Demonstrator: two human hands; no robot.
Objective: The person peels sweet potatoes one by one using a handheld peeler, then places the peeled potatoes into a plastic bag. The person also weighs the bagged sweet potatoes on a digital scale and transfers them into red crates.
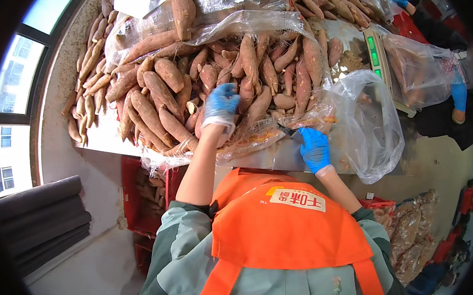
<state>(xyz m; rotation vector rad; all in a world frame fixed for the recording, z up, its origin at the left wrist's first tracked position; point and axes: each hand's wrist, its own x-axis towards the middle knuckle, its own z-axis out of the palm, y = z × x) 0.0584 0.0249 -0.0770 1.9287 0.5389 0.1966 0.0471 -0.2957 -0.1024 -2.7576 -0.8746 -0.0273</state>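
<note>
My left hand [221, 103], in a blue glove, is over the heap of sweet potatoes [166, 86] on the table. Its fingers are bent, and whether they grip a root cannot be made out. In my right hand [315, 148], also blue-gloved, is a small dark-handled knife [289, 130], its dark blade pointing up and left over the near edge of the heap. Torn clear plastic sacking [256, 140] lies around the front of the roots. Just right of my right hand, a clear plastic bag [369, 130] hangs over the table edge.
A scale with a green lit display [374, 55] stands right of the heap, beside a filled clear bag [416, 69]. Another person's gloved hand [459, 91] is at the far right. Red crates [133, 196] stand below the table at left. Filled sacks [415, 229] lie at lower right.
</note>
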